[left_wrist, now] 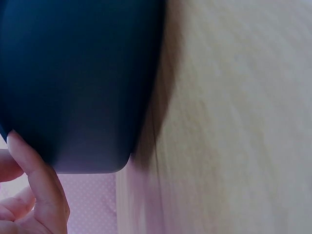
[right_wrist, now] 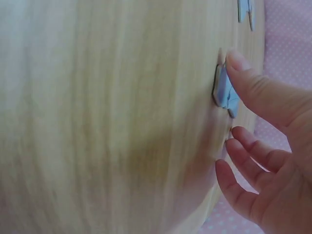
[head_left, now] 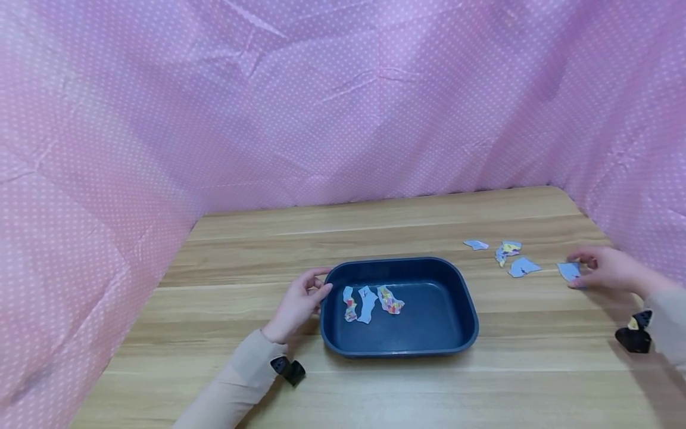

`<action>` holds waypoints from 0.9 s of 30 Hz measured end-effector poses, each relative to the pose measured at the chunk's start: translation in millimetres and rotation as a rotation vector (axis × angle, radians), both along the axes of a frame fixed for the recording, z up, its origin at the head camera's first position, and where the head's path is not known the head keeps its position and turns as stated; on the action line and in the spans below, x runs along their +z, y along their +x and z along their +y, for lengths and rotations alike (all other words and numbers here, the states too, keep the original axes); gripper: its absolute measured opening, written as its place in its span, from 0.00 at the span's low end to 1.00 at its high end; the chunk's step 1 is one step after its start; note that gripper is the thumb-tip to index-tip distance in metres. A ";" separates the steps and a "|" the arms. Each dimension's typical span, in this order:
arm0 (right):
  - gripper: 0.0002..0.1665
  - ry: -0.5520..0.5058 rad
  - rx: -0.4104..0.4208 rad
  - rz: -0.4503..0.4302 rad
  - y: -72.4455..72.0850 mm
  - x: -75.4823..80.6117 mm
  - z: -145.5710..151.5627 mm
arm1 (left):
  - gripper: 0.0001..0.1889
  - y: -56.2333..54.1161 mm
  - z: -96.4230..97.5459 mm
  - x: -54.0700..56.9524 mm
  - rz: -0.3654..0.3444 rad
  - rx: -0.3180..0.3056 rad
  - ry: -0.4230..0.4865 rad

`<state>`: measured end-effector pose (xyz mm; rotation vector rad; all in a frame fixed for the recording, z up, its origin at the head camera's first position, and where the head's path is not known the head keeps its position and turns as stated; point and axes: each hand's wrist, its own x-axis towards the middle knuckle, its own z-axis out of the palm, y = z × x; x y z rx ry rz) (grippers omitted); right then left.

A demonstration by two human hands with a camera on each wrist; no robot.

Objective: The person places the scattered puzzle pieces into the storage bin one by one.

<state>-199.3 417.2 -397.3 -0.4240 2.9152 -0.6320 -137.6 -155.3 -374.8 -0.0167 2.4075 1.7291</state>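
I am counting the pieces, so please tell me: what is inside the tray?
Three pieces lie inside the tray, towards its left side. What is under them is covered.

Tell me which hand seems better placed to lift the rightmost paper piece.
Likely the right hand: its thumb and fingers are around that piece, while the left hand is at the left end of the tray.

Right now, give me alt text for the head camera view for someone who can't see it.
A person's left hand holds a dark blue tray containing three irregular pieces; off to the right, the right hand touches another piece on the wooden table.
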 end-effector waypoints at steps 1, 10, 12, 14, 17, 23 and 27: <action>0.32 -0.001 -0.003 -0.004 0.0 -0.3 0.4 | 0.19 0.0 0.1 0.1 -0.002 -0.001 0.003; 0.34 0.008 0.002 -0.007 -2.5 -4.2 2.7 | 0.20 0.4 -0.3 1.6 -0.017 -0.005 0.003; 0.33 0.016 0.005 -0.002 -3.4 -5.3 3.1 | 0.20 0.7 -0.2 1.7 -0.016 -0.003 0.001; 0.32 0.023 0.005 0.008 -3.8 -6.0 2.9 | 0.20 0.9 -0.2 2.0 -0.015 -0.004 -0.001; 0.30 0.030 -0.009 0.015 -3.3 -6.1 2.6 | 0.20 1.2 0.0 2.2 -0.010 -0.006 -0.003; 0.32 -0.004 -0.026 -0.030 0.6 -2.6 -1.1 | 0.19 1.5 0.0 2.1 -0.014 -0.001 -0.020; 0.35 -0.023 -0.034 -0.019 2.4 0.6 -5.9 | 0.19 0.8 -0.3 2.1 -0.016 -0.002 -0.012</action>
